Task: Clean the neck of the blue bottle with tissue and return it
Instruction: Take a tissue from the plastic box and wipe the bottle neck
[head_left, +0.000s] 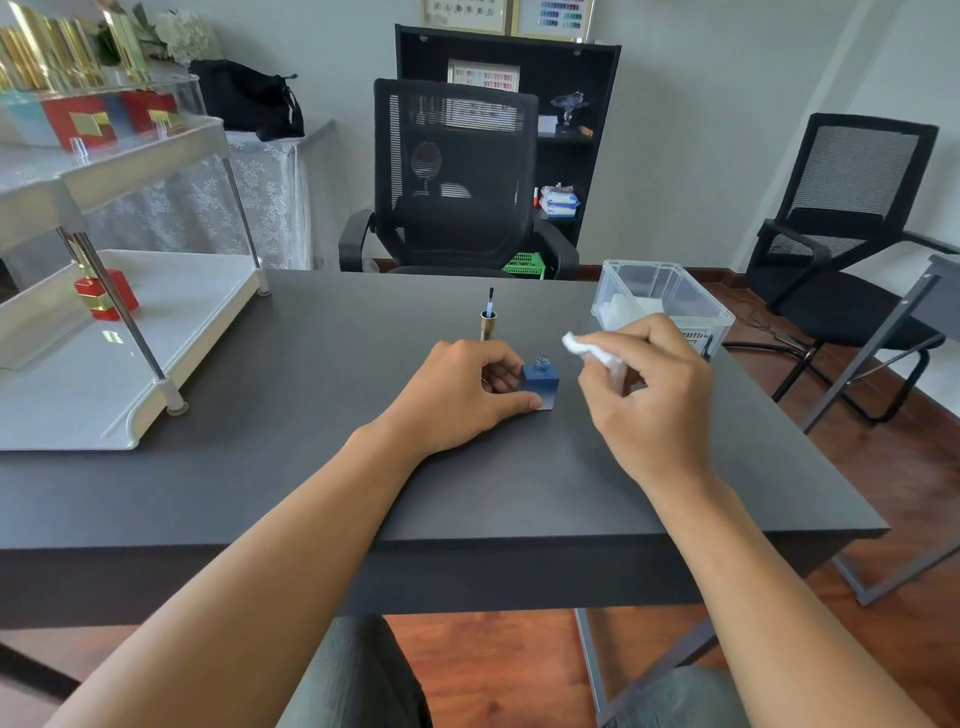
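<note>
Left hand (457, 395) is pinning the blue bottle (540, 382) on the dark table (311, 467), thumb along the front base and fingers curled behind it, so it is gripping the bottle upright near the table's middle. Bottle is sitting uncapped: bare neck (542, 362) is showing on top, and the gold cap with brush (488, 319) is standing upside down just behind, brush pointing up. Right hand (649, 395) is pinching a wad of white tissue (589, 351) between thumb and fingers, hovering just right of the neck, not touching it yet. Clear tissue bin (662, 304) is sitting off to the right rear; white rack (130, 332) with a red bottle (104, 296) is on the left, presumably where the blue one goes back. Risks as I'm reading it: the bottle is small and open, so a sideways wipe that's harder than the left hand's hold is tipping it and spilling polish on the table. Tissue is loose and fluffy, so it's likely shedding fibres on a sticky thread or dipping into the opening. The inverted cap is standing on a narrow end close to both hands, so a knuckle swing is knocking it over and smearing the wet brush. Can't tell how much residue is on the neck.
</note>
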